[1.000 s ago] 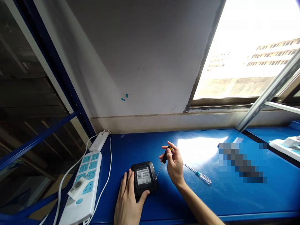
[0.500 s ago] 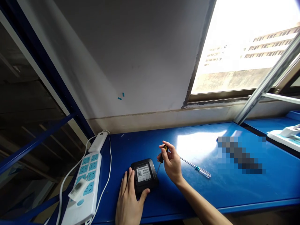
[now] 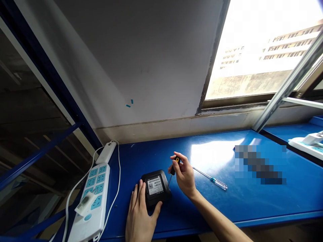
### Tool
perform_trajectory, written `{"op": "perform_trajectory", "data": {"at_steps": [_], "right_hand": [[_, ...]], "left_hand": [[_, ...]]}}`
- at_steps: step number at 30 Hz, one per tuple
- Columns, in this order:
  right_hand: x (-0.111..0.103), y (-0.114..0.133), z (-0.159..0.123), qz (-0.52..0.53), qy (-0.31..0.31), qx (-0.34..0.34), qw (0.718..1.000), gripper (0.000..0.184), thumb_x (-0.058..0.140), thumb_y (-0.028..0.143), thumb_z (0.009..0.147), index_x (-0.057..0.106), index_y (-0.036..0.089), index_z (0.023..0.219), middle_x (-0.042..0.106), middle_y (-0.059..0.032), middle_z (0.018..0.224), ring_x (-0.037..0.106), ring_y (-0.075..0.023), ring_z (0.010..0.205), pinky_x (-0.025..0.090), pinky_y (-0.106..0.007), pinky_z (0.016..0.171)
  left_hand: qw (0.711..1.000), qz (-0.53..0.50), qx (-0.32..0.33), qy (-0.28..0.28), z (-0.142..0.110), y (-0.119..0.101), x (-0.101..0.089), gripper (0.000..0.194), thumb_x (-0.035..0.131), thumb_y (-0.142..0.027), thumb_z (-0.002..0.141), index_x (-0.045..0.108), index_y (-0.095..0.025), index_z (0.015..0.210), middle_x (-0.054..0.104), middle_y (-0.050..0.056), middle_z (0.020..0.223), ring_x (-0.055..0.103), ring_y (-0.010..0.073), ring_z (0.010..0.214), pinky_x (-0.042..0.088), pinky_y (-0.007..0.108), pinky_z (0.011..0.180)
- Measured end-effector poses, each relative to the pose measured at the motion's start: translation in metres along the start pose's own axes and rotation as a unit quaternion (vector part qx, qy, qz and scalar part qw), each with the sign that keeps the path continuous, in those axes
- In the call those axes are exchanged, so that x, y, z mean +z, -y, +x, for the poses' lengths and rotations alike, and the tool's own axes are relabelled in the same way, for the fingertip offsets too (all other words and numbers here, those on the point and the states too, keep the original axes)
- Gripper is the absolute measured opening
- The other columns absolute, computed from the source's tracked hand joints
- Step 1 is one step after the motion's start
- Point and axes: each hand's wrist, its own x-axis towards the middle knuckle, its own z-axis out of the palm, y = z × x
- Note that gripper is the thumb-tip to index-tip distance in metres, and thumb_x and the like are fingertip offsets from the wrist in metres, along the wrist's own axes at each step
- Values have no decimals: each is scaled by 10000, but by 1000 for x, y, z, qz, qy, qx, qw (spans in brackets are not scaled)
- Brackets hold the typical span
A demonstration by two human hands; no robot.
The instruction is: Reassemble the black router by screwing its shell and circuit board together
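Note:
A flat black electronic box with a white label facing up lies on the blue table. My left hand rests on its left and near side, fingers stretched out and thumb spread along the near edge. Wrapped in the fingers of my right hand is a screwdriver with a black and yellow handle. Its shaft slants down to the box's right edge; the tip's exact contact is hard to see. A second screwdriver, with a clear handle, lies behind my right wrist.
A white power strip with a plug in it and a white cord line the left side. On the right a dark, pixelated object lies on the blue table. A metal post stands beyond it.
The view has shifted very slightly. Both hands, the black box and the screwdriver keep nearly the same places.

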Motion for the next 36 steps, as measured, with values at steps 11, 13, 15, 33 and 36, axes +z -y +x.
{"op": "perform_trajectory", "data": {"at_steps": [11, 13, 15, 33, 36], "right_hand": [[-3, -6, -4, -35, 29, -84, 995, 273, 699, 261, 897, 649, 329, 1157, 543, -15, 1038, 632, -115, 715, 582, -263, 584], [-2, -1, -3, -41, 20, -77, 996, 261, 681, 262, 909, 659, 325, 1161, 534, -13, 1006, 625, -119, 717, 596, -272, 597], [0, 3, -3, -38, 19, -64, 997, 257, 624, 278, 948, 639, 315, 1201, 573, -22, 1003, 643, -131, 726, 607, -285, 607], [-4, 4, 1, -24, -6, -13, 1000, 279, 432, 379, 1024, 594, 252, 1212, 686, -62, 1044, 694, -162, 756, 625, -326, 649], [-5, 3, -1, -13, 10, -12, 1000, 267, 434, 395, 1022, 598, 253, 1177, 682, -75, 1136, 709, -175, 811, 634, -348, 690]], "left_hand": [[998, 5, -64, 5, -1, 3, -2, 732, 549, -613, 864, 464, -178, 1447, 422, 167, 1545, 415, 367, 1415, 479, 519, 1067], [997, 0, -74, 11, 0, 3, -2, 739, 560, -623, 849, 474, -192, 1443, 416, 166, 1548, 433, 376, 1401, 471, 532, 1068], [996, -1, -84, 17, -1, 1, -3, 747, 562, -626, 841, 475, -195, 1444, 403, 166, 1556, 429, 379, 1401, 459, 538, 1076], [993, 9, -107, 41, 2, -7, -8, 782, 558, -643, 820, 460, -212, 1464, 426, 140, 1547, 355, 384, 1445, 397, 544, 1124], [994, 15, -103, 41, 2, -7, -8, 784, 559, -646, 814, 471, -205, 1456, 442, 148, 1535, 361, 390, 1441, 406, 557, 1112]]}}
